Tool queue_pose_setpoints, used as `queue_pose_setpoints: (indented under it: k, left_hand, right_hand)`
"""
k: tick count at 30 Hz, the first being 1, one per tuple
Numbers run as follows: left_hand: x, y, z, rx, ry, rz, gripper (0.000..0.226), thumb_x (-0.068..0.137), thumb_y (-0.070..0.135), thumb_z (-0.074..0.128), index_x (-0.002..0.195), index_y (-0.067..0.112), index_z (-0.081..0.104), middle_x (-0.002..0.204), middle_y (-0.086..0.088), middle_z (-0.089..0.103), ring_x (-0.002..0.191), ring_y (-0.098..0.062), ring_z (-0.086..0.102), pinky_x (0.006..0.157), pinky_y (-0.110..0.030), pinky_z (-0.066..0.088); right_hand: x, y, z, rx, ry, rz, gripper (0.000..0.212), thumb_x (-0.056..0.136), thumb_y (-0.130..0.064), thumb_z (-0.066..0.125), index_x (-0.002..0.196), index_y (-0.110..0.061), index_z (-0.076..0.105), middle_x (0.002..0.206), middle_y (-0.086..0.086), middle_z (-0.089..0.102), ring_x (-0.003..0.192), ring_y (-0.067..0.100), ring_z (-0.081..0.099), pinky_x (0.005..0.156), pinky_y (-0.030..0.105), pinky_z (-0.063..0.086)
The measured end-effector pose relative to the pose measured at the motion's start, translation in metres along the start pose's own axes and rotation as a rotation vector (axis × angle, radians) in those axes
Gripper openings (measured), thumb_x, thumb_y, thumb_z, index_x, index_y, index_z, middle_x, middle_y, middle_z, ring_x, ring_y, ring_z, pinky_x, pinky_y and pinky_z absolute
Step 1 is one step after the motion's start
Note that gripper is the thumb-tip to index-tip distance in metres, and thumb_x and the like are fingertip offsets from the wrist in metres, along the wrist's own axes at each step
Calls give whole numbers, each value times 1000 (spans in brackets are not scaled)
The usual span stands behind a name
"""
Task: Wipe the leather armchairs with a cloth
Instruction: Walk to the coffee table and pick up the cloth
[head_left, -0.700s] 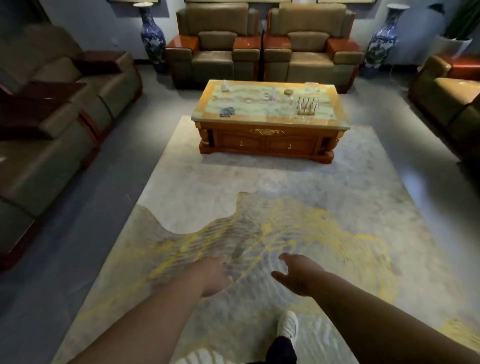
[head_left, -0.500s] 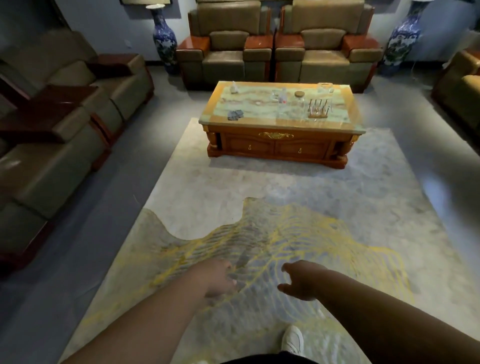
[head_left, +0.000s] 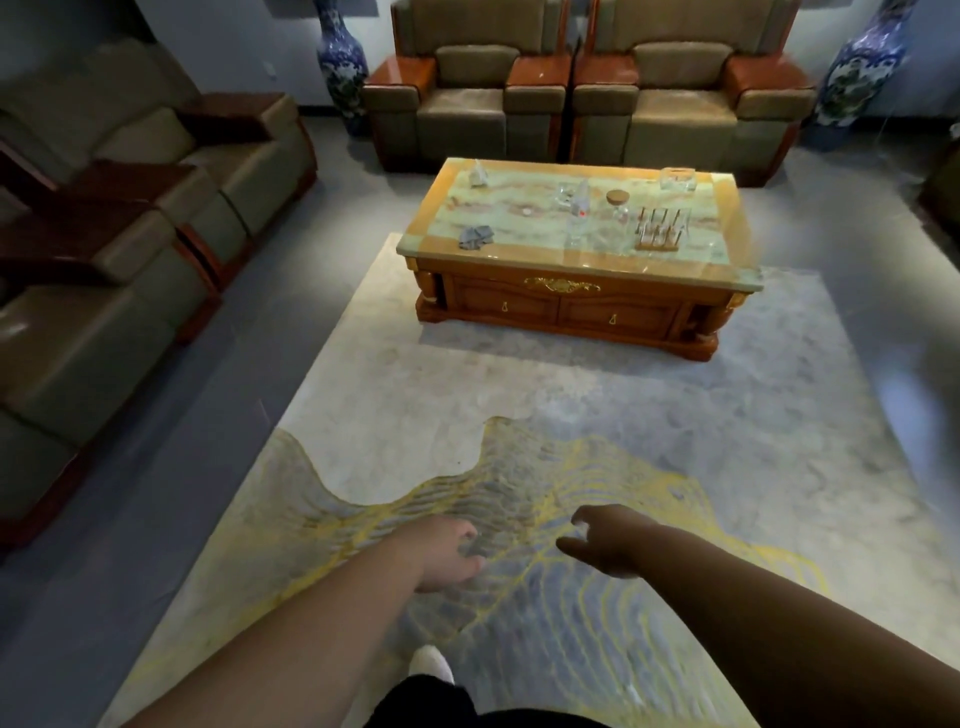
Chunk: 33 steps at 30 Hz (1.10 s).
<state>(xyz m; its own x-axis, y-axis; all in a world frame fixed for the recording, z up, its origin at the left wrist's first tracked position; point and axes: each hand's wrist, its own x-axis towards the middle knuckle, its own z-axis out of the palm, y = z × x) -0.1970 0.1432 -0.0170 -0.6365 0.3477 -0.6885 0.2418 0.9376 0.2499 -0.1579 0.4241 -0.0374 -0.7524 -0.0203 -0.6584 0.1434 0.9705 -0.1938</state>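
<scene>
Cloth (head_left: 475, 237), grey and crumpled, lies on the coffee table (head_left: 571, 265) near its left front corner, well apart from both hands. Left hand (head_left: 447, 553) and right hand (head_left: 605, 540) hang loosely curled, holding nothing. Armchairs (head_left: 470, 111) stand unwiped beyond. Risk: reaching for the cloth could topple the glassware (head_left: 579, 208) nearby.

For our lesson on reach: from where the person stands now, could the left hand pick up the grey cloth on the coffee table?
Probably not yet. The left hand hangs over the rug, and open rug lies between it and the coffee table where the grey cloth sits. Nothing blocks the path; stepping closer should do it.
</scene>
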Motion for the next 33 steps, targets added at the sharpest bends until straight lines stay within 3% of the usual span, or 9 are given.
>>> queue_pose_setpoints:
  k: [9,15,19,25,33]
  left_hand:
    - [120,-71,-96,52,-74,-9,73,95,66,56,156,26,49,157,-2,53,141,-23,53,111,-34,43]
    - [175,-106,-176,38,-55,21,71,96,70,52,154,28,50,155,-2,55,137,-26,55,112,-39,46]
    - [206,-144,-230,5,-71,6,66,103,63,48,159,28,43,160,-1,49,141,-26,52,112,-40,45]
    - [244,-186,-282,-53,-105,-45,65,106,59,47,161,25,39,163,-3,45,144,-27,49,115,-40,43]
    - [297,-213,-328,-135,-131,-93,65,104,59,51,159,25,43,160,-3,48,140,-26,52,112,-39,46]
  right_hand:
    - [117,-28,-64,20,-94,26,81,88,-83,44,146,-28,48,131,-1,69,130,25,57,104,35,47]
    - [188,-68,-140,179,-12,94,81,83,-87,50,142,-32,55,130,-3,68,121,22,63,101,35,49]
    - [235,-100,-183,252,34,104,82,83,-86,50,144,-32,52,130,-4,69,119,19,65,103,35,51]
    - [277,-135,-205,141,-35,70,82,82,-87,48,146,-35,49,132,-4,68,120,20,64,99,33,50]
    - [350,-145,-249,58,-111,28,80,91,-76,53,155,-29,41,150,3,56,135,26,54,108,34,45]
